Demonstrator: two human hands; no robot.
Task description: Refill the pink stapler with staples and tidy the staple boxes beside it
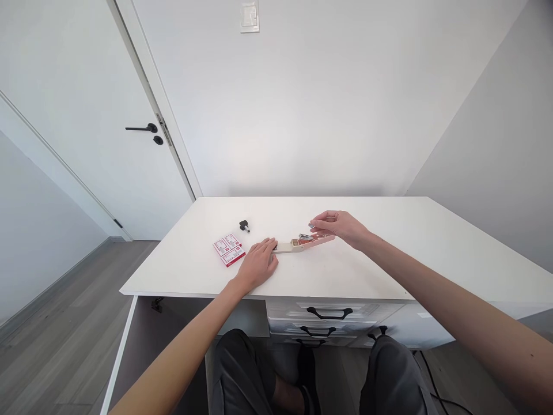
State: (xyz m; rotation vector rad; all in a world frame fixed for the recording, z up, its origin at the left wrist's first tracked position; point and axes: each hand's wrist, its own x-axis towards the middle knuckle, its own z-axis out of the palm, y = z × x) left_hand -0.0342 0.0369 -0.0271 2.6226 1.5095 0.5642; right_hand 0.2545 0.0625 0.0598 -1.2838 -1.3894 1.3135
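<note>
A stapler [287, 248], cream and pink, lies swung open and nearly flat on the white cabinet top. My left hand [258, 266] rests over its left end, fingers closed around it and pressing it to the surface. Above the pink half hovers my right hand [330, 223], with thumb and fingers pinched on a small silvery piece [311, 225], perhaps a strip of staples. Metal parts of the stapler [306, 237] show just below those fingertips. A red-and-white printed box [229, 249] lies left of my left hand.
A black-headed key [244, 226] lies behind the box. The cabinet top [367, 271] meets the wall at the back. Below its front edge are drawers with black handles [329, 313] and an open cabinet door [125, 351] at left. My knees are close beneath.
</note>
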